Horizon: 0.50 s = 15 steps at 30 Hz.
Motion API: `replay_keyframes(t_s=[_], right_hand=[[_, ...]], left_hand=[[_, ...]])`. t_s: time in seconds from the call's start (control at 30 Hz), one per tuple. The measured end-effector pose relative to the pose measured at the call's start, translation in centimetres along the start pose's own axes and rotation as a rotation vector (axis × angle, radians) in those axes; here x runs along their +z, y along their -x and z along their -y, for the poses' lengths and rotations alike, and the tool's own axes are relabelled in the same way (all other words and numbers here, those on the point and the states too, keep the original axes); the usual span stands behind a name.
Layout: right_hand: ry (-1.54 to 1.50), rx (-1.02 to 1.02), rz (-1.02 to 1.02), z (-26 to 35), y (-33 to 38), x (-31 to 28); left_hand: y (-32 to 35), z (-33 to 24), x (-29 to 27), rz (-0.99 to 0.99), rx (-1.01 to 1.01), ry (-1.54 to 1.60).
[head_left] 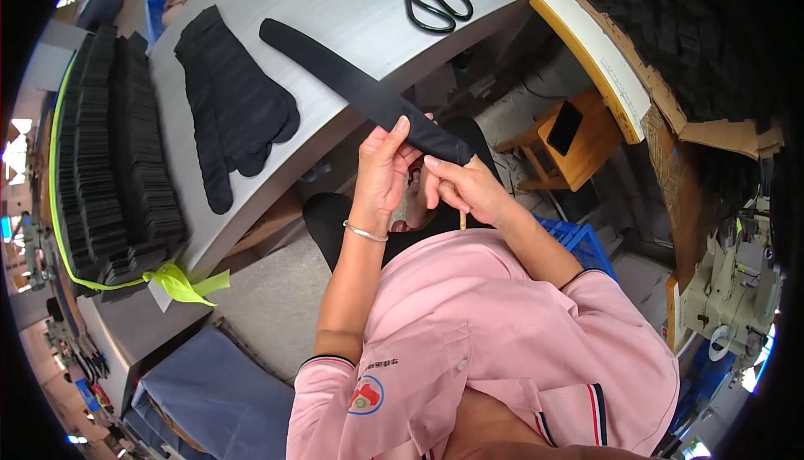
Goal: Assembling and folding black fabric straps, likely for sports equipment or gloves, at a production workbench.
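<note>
A grey tabletop (335,0) spans the upper left. At its left end sits a long bundle of stacked black pieces (117,159), with a yellow-green ribbon (177,282) knotted near its lower end. To the right, apart from the tabletop, stands a wooden stool (595,154). Flat black fabric pieces (234,96) lie together between bundle and strip. The long black strip (352,82) slants from over the tabletop toward the person's lap. The left grip (387,165) pinches it, thumb on top; the right grip (469,188) pinches its near end, fingers partly hidden. Black-handled scissors (437,10) lie near the tabletop's edge, a dark phone (565,128) on the stool. A silver bangle (365,232) circles the left wrist.
</note>
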State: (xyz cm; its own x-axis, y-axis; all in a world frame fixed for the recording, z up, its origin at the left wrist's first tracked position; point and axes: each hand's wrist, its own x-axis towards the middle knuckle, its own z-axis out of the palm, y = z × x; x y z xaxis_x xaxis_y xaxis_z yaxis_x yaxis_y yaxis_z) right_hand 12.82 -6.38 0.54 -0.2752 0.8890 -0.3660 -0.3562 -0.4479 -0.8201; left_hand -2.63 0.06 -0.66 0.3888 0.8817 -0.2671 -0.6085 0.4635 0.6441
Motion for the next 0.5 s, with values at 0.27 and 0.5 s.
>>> replay_keyframes(t_s=[0.27,0.5], right_hand=[[0.145,-0.034,-0.103,2.0,1.7,0.7],[-0.01,-0.212,-0.391,0.7,0.5,1.5]], left_hand=[[-1.4,0.0,0.6,-0.043,0.054,0.018],[-1.4,0.7,1.8,-0.041,0.104,0.033]])
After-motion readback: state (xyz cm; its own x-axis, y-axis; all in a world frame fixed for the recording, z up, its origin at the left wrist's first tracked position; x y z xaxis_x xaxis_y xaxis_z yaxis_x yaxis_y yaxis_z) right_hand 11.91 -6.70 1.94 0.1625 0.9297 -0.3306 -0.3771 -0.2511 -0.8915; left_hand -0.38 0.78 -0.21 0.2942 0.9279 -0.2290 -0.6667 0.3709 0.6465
